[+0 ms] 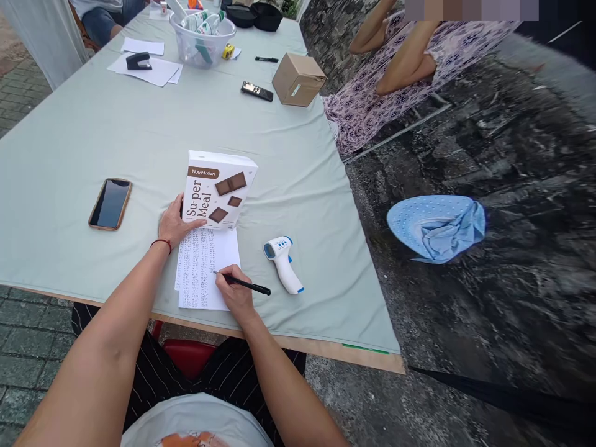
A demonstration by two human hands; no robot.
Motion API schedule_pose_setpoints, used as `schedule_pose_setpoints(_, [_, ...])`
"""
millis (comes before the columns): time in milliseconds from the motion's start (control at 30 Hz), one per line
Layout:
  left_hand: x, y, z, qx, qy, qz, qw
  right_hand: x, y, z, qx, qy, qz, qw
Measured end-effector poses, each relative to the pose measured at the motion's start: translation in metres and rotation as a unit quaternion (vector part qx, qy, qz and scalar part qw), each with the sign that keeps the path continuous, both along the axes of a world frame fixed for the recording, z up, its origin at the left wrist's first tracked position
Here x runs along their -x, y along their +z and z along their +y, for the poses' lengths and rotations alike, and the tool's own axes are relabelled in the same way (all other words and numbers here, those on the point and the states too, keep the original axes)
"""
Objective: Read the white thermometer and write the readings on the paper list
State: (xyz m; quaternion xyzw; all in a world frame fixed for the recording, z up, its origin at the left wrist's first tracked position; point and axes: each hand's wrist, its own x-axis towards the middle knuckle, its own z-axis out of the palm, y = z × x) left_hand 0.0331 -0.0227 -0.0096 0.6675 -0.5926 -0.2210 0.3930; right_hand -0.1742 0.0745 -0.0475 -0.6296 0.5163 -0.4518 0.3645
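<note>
My left hand [177,222] is closed around the lower left corner of a white "Su-per Meal" box [221,189], thumb across its front. The box stands over the upper part of some paper sheets [205,273] covered in columns of small handwriting. A black pen [246,284] is pinched in my right hand [236,295], its tip at the writing. Just right of that hand lies a white and blue infrared thermometer [284,264]. Farther left, a smartphone [110,203] in a brown case rests on the cloth.
At the back stand a clear plastic tub [202,46] with bottles and a stapler [138,61] on papers. A cardboard box [298,79], a dark handset [257,91] and a marker [267,59] lie at the far right. Beyond the table's right edge are a blue hat [436,228] and a person's arms.
</note>
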Motion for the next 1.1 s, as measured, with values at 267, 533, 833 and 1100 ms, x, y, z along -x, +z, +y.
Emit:
schedule_pose_setpoints(267, [0.0004,0.0012,0.0008,-0.005,0.004,-0.005,1.000,-0.0002,0.0006,0.0010,-0.002,0.013,-0.005,1.000])
schedule_pose_setpoints(533, [-0.0008,-0.0023,-0.0011,-0.001,0.006,-0.016,1.000,-0.0007,0.0004,0.0008,0.018,0.015,-0.002,1.000])
schedule_pose_setpoints(833, [-0.0011,-0.0021,-0.0012,-0.006,0.007,-0.015,1.000,-0.0004,0.0007,0.0002,0.022,0.008,0.007,1.000])
schedule_pose_setpoints(1100, [-0.0005,-0.0008,-0.0004,-0.004,0.006,-0.009,1.000,0.0016,0.0028,0.0014,-0.004,-0.006,-0.005,1.000])
